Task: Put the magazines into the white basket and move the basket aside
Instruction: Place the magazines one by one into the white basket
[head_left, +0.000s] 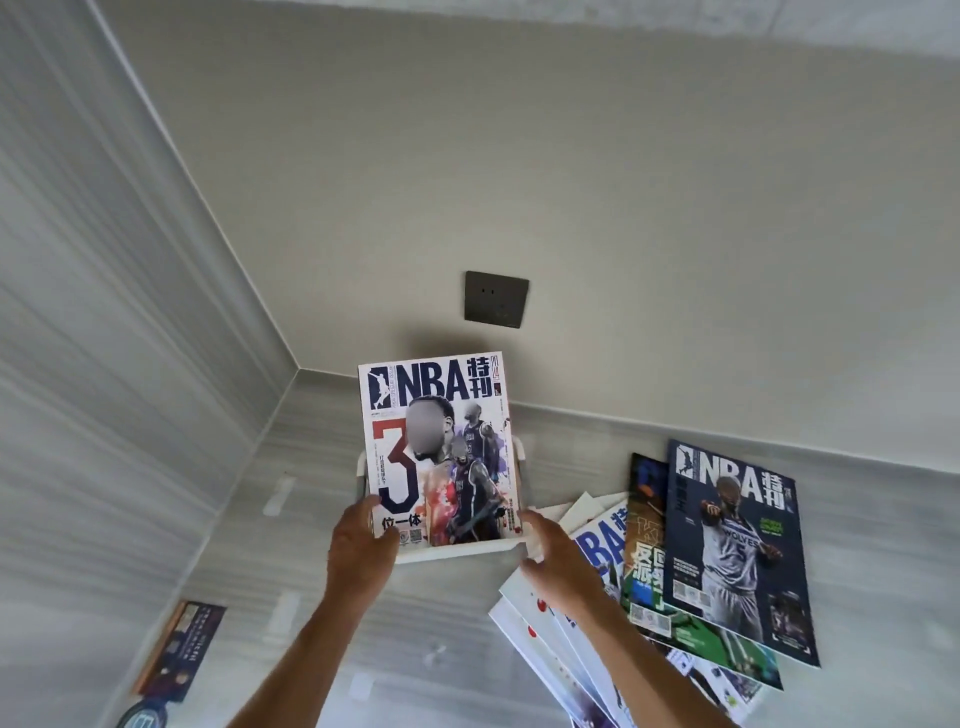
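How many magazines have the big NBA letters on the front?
3 that I can see. One stands upright in the white basket, the magazine with a red 3. One dark blue magazine tops the fanned pile on the right. One white magazine lies partly covered beneath. Others may be hidden.

The white basket (457, 552) serves as the landmark. Standing in it is a white-covered magazine (439, 449) with navy lettering, a large red and navy "3", and figures in dark navy kit with orange and purple splashes. Right of the basket, the topmost magazine (740, 551) is dark navy with white lettering and a player in pale grey. Under it lies a green magazine (647, 551) with yellowish characters, then white magazines (540, 618) with blue lettering and red dots. The countertop (291, 545) under the basket is pale grey with fine streaks. Above the basket, a dark grey socket plate (496, 300) sits on a beige wall (623, 208). Left of and nearer than the basket lies a blurred, seemingly navy and orange booklet (182, 649).
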